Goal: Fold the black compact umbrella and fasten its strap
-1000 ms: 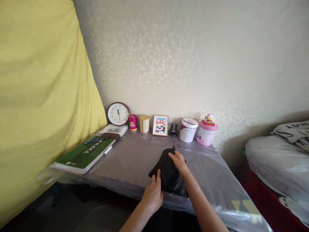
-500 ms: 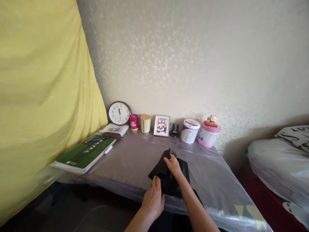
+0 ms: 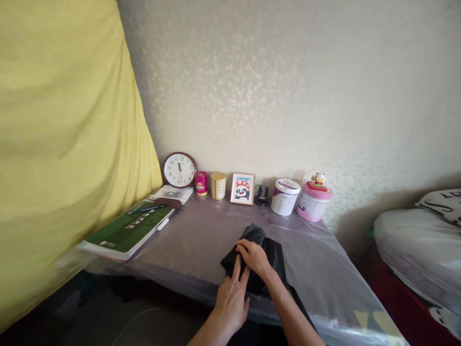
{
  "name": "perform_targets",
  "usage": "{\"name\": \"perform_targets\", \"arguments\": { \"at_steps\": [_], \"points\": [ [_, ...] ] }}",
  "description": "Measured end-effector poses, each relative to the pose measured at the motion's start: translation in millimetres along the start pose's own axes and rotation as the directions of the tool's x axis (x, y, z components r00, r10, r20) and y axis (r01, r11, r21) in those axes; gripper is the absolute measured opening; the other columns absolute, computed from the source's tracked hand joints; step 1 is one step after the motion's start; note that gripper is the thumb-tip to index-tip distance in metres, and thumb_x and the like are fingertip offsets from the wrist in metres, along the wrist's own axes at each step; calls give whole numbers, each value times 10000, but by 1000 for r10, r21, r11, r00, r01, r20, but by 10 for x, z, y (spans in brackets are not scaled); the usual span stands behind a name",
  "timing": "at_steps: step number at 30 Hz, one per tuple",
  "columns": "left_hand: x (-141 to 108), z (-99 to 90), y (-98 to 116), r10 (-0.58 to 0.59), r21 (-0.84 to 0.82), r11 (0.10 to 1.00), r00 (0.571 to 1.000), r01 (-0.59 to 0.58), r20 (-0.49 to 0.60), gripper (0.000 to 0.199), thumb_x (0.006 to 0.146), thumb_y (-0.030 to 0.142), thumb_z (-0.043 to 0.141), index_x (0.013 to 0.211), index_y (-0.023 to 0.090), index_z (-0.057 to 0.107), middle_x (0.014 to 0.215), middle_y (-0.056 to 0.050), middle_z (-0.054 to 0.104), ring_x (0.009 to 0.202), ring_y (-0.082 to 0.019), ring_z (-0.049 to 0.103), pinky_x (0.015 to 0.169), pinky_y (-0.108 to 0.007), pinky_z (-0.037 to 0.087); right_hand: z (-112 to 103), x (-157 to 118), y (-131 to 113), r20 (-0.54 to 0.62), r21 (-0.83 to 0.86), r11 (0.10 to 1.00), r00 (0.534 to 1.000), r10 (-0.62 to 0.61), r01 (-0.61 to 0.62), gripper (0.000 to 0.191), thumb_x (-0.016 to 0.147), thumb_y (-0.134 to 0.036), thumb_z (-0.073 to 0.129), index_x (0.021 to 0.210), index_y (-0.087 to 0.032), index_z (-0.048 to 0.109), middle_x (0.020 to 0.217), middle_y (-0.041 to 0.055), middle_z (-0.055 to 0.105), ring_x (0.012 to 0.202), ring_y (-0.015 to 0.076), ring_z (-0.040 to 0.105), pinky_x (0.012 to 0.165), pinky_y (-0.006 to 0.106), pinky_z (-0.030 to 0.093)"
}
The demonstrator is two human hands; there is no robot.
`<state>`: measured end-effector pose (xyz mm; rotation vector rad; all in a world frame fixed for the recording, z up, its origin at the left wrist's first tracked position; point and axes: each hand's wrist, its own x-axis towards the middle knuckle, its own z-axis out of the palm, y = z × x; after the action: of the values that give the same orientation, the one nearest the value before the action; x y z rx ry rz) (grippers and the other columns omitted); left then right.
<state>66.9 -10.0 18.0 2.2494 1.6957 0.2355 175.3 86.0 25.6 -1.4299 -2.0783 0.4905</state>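
A folded black cloth-like item (image 3: 275, 257) lies near the front edge of the table (image 3: 201, 240), part of it hanging toward me. My left hand (image 3: 232, 295) rests on its near left part, index and middle fingers stretched out and apart. Just above those fingertips, my right hand (image 3: 254, 257) has its fingers bent together on a fold of the black item. A rounded, bunched part of the item shows beyond my right hand. What lies beneath both hands is hidden.
Along the wall stand a round clock (image 3: 179, 170), a pink can (image 3: 201, 183), a yellow can (image 3: 218, 186), a panda picture frame (image 3: 242, 189) and two tubs. A green book (image 3: 126, 230) lies left, beside a yellow curtain (image 3: 72, 144). A covered bed (image 3: 414, 240) is at right.
My right hand has moved down and left toward my left hand. My left hand's fingers have moved slightly up and spread. The far part of the black item looks more bunched.
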Motion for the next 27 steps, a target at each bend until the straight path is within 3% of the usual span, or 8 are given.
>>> {"name": "perform_targets", "arguments": {
  "at_steps": [3,6,10,14,18,24,27],
  "points": [
    [60,14,4,-40,4,999,998,40,52,797,681,57,475,1377,248,138,1468,-128,6,960,-221,577,798,-318,463,-45,-124,-26,-6,-13,990,990,-140,140,248,859,-279,416,941,-260,649,865,-3,695,795,152,596,730,258,449],
    [73,39,3,-46,8,999,995,45,89,768,675,20,416,1376,207,165,1464,-137,55,916,-213,598,785,-316,468,-96,-252,-34,-30,8,949,949,-315,315,270,883,-284,392,929,-252,656,903,10,687,854,156,572,795,289,447],
    [84,68,16,-66,2,998,994,66,91,845,647,-7,393,1392,183,42,1465,-132,15,920,-213,597,756,-306,479,-101,-223,132,-55,-17,912,910,-411,411,287,892,-279,382,906,-224,663,962,41,678,1033,192,529,923,383,387],
    [122,98,31,-97,-16,995,989,99,115,931,607,-26,393,1374,186,-91,1461,-113,-38,915,-214,601,729,-301,490,-81,47,401,-59,-106,930,931,-360,353,273,884,-306,400,958,-231,651,1022,38,666,1108,208,491,989,442,298],
    [155,128,36,-137,-30,990,985,141,100,967,576,-34,395,1367,228,-97,1462,-92,-36,894,-226,608,727,-325,494,-91,369,603,-47,-137,962,968,-245,236,286,874,-308,393,926,-239,666,1006,27,673,1101,208,493,1010,439,256],
    [183,36,56,-153,-118,977,969,178,195,1066,504,-27,487,1369,227,-81,1455,-112,-59,953,-291,585,777,-385,488,-118,749,874,23,-117,990,997,-75,77,316,856,-303,363,924,-234,663,1030,33,661,1013,197,547,922,340,367],
    [196,4,51,-146,-137,975,967,176,207,1054,507,-17,497,1377,204,-57,1454,-126,-44,948,-309,585,774,-413,491,-159,781,930,-70,-178,983,997,36,-48,345,864,-313,324,925,-213,649,1001,71,664,970,221,574,881,363,395]
  ]
}}
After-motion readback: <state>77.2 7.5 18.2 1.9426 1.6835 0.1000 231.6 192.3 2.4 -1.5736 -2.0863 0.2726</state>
